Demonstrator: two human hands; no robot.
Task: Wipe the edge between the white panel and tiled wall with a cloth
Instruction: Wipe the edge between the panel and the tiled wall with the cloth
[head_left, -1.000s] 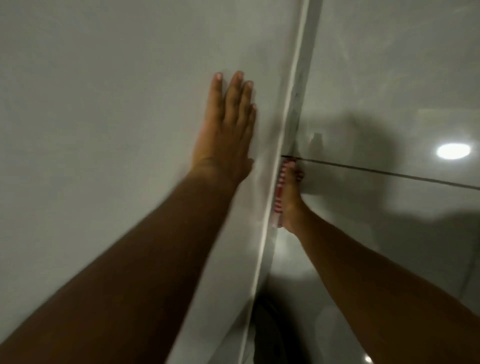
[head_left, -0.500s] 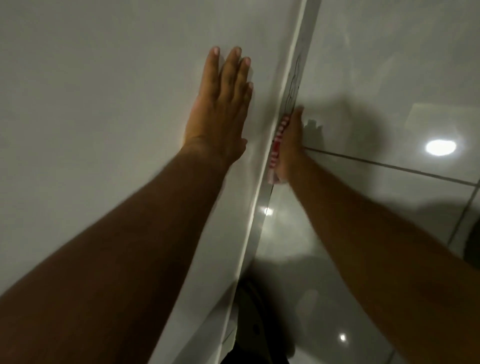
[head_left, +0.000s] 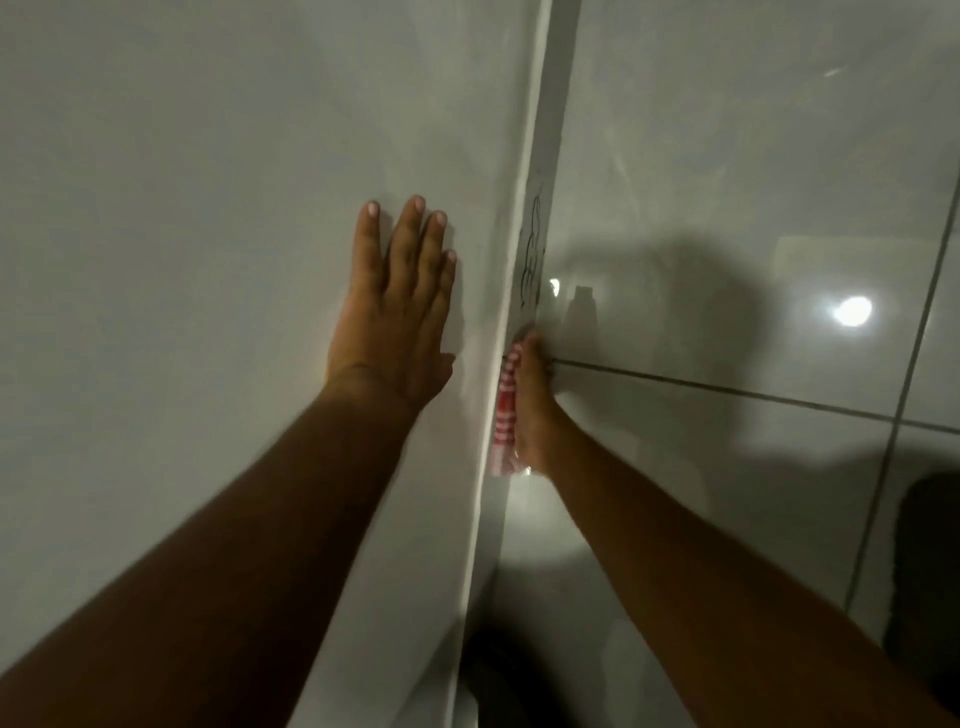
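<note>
The white panel (head_left: 208, 208) fills the left half of the view, and its edge (head_left: 524, 208) runs up against the glossy tiled wall (head_left: 727, 156) on the right. My left hand (head_left: 395, 306) lies flat on the panel with its fingers pointing up, holding nothing. My right hand (head_left: 532, 405) presses a red and white striped cloth (head_left: 504, 410) into the gap between the panel's edge and the tiles, just where a grout line meets the edge. Dark scribbled marks (head_left: 532, 260) show on the edge strip right above the cloth.
Dark grout lines (head_left: 727, 392) cross the tiles to the right. A lamp's reflection (head_left: 852, 310) glares on the tile. A dark shape (head_left: 498, 686) sits at the bottom below the panel's edge, and another dark patch (head_left: 930, 571) at the lower right.
My right hand and the cloth have slid back down the edge to the grout line after rising half a second ago. My left hand stays flat on the panel.
</note>
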